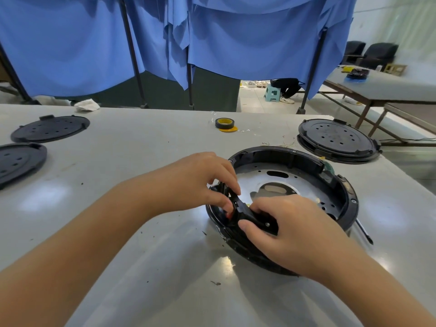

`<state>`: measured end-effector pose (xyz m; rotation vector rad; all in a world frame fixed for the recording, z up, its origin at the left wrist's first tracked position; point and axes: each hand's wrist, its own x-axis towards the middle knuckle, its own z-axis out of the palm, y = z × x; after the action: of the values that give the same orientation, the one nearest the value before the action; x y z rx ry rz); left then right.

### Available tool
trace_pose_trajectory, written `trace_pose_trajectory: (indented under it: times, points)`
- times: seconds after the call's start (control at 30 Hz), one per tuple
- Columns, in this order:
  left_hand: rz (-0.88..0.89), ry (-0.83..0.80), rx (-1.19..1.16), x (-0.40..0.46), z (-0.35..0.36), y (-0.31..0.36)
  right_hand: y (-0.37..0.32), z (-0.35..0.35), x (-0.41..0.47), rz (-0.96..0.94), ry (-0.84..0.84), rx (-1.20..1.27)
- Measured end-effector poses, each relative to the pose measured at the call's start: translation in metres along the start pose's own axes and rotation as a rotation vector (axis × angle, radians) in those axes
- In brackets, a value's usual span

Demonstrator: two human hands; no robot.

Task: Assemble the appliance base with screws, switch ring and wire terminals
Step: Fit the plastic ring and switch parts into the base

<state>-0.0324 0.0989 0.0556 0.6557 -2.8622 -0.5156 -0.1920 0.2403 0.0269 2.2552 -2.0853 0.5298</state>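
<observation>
Fingers point(225, 185) of the left hand point(195, 182): curled and pinched on a small black part at the near-left rim of the appliance base point(339, 185), a red piece just showing beneath them. Whether that red piece is a wire terminal cannot be told.

Items, left to right:

1. Two black round covers point(50, 128), far left of the table point(141, 161), lying flat, well apart from the work.
2. White crumpled cloth point(86, 105) at the far table edge.
3. Roll of tape point(224, 123), black with yellow core, beyond the hands.
4. Left hand, as above.
5. Right hand point(290, 230): fingers closed over a curved black segment point(264, 220) seated along the base's near rim, thumb pressing its outer face. Likely the switch ring, though this is a judgement.
6. Appliance base: black plastic ring wall around a bright metal plate, resting flat on the table, centre-right, under both hands.
7. Thin dark tool point(364, 233) lying just beside the base, right side, partly hidden; probably a screwdriver.
8. Stack of black covers point(337, 138), far right.

Handling note: base looks rigid and moderately light; the metal plate is smooth and may have sharp slot edges. Best held by the plastic rim. Small clips and any wires there look fragile, so press evenly rather than pry.
</observation>
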Motion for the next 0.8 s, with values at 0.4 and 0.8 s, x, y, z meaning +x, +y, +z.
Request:
trace_pose_trajectory:
  times: [0.4,0.8]
  points:
    - [-0.002,-0.008,-0.111,-0.0056,0.0043,0.0032,0.0048,-0.0015,-0.0016,0.006,0.019,0.002]
    - [0.026,0.019,-0.056,-0.0045,0.0047,0.0047,0.0013,0.0022,-0.0002,0.012,0.033,-0.055]
